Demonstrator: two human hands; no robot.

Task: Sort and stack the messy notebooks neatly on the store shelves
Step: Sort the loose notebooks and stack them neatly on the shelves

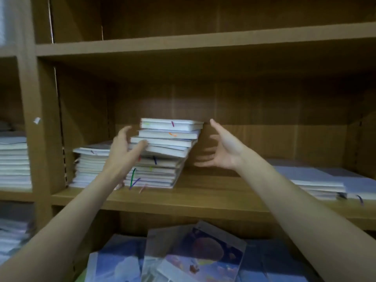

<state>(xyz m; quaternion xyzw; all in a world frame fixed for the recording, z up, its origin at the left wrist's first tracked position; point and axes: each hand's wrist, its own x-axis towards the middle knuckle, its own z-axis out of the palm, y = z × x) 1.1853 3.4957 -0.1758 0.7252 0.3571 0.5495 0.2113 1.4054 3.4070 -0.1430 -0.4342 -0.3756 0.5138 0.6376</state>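
Down front, blue picture-cover notebooks (193,259) heaped loose on the lower shelf. Up on the middle shelf (213,192), left hand (124,151) touching the leaning notebook stack (162,153), fingers spread; right hand (221,149) open just beside it, grasping nothing. Flanked by tidier white stacks (91,165).

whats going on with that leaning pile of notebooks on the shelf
A person is tidying a wooden shelf. Both hands flank a crooked stack of notebooks whose upper books lean right. The left hand touches its left side; the right hand is open beside it, not touching. A neater pile sits to the left, a flat one to the right.
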